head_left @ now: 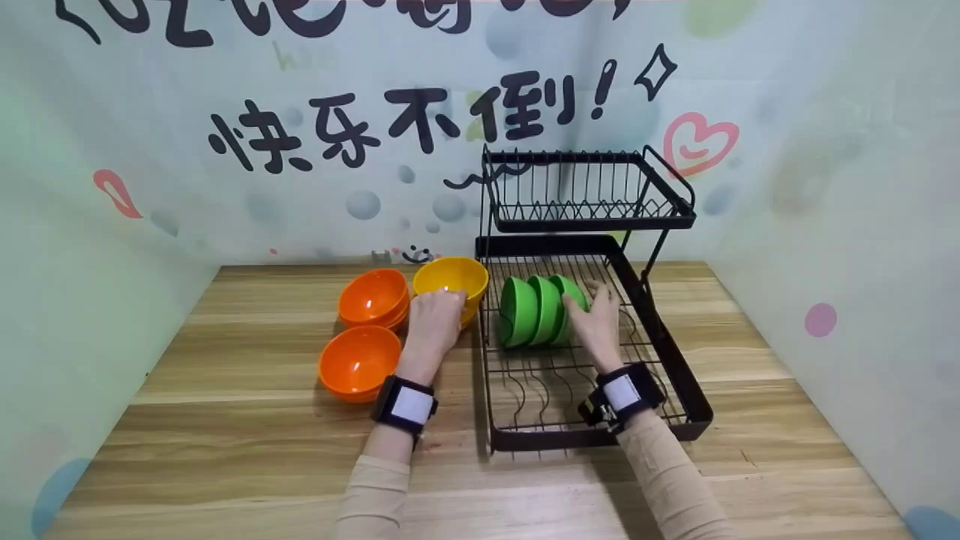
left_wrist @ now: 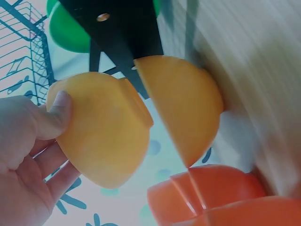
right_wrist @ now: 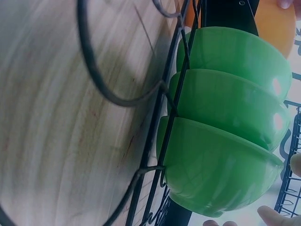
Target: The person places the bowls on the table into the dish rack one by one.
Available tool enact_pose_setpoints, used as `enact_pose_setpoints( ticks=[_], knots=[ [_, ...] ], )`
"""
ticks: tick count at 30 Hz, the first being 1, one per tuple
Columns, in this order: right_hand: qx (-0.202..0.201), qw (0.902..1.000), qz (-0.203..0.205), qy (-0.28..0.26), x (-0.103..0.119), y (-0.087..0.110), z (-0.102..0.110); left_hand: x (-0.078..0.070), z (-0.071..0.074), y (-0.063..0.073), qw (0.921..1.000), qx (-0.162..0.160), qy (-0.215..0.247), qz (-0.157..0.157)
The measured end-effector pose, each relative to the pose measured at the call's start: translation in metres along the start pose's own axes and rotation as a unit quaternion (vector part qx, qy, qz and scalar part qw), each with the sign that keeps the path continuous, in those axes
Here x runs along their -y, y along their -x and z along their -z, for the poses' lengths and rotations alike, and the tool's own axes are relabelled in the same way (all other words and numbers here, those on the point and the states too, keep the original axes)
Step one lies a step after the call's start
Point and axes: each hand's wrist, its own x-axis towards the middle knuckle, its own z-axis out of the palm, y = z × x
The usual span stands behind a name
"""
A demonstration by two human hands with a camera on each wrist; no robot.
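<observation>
My left hand [head_left: 437, 321] grips a yellow bowl [left_wrist: 106, 132], thumb on its outer wall and fingers round the far side. Just beside that bowl, in the left wrist view, is a second yellow bowl [left_wrist: 188, 106], tilted relative to it with a gap between them. Three green bowls stand on edge in a row on the rack's lower tier: a left one [head_left: 517, 315], a middle one [head_left: 547, 311] and a right one [right_wrist: 218, 165]. My right hand [head_left: 598, 324] is at the right green bowl, its fingers spread and loosely bent around the bowl's base side.
The black two-tier dish rack [head_left: 686, 405] stands on the wooden table [head_left: 225, 450], its upper tier [head_left: 592, 223] behind the bowls. Left of my left hand are stacked orange bowls [head_left: 371, 296] and another orange bowl [head_left: 360, 361] in front. A printed backdrop [head_left: 315, 202] closes off the back.
</observation>
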Motion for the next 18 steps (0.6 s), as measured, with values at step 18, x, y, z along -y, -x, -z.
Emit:
enact_pose_setpoints(
  ticks=[18],
  knots=[
    [-0.015, 0.9998, 0.012, -0.007, 0.001, -0.001, 0.0, -0.015, 0.023, 0.005, 0.9991, -0.037, -0.006, -0.019]
  ],
)
